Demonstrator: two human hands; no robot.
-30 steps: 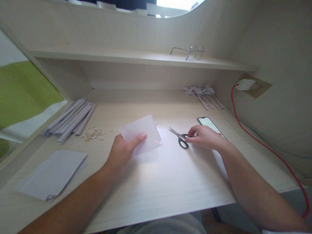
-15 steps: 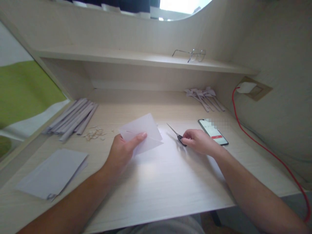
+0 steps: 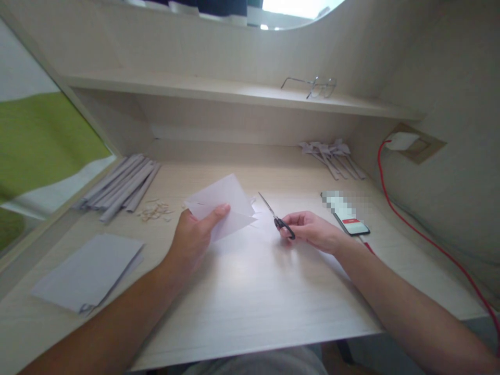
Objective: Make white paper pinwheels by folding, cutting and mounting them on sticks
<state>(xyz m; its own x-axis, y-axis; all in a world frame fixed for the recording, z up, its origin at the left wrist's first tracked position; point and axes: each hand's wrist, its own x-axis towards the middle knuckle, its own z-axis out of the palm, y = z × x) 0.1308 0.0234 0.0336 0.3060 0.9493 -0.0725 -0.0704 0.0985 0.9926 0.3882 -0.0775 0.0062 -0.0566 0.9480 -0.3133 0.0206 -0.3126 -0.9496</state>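
My left hand [image 3: 197, 229] pinches a white sheet of paper [image 3: 226, 194] between thumb and fingers, raised over the desk. Short slits show in the paper near my thumb. To its right, my right hand [image 3: 307, 229] is closed on a pair of scissors [image 3: 278, 221] with black handles. The blades look shut and point up and to the left, apart from the paper. Small white paper scraps [image 3: 262, 221] lie on the desk between the two hands.
Rolled paper tubes [image 3: 123, 185] and rubber bands [image 3: 155, 210] lie at left, with stacked paper [image 3: 91, 271] nearer me. Paper pieces on thin stems [image 3: 330, 153] lie at back right. A phone [image 3: 347, 216] is beside my right hand; glasses [image 3: 322, 87] rest on the shelf [image 3: 195, 86].
My right hand has lifted the scissors and moved them left, nearer the paper. The paper in my left hand has shifted slightly left and up. The whole view has moved slightly.
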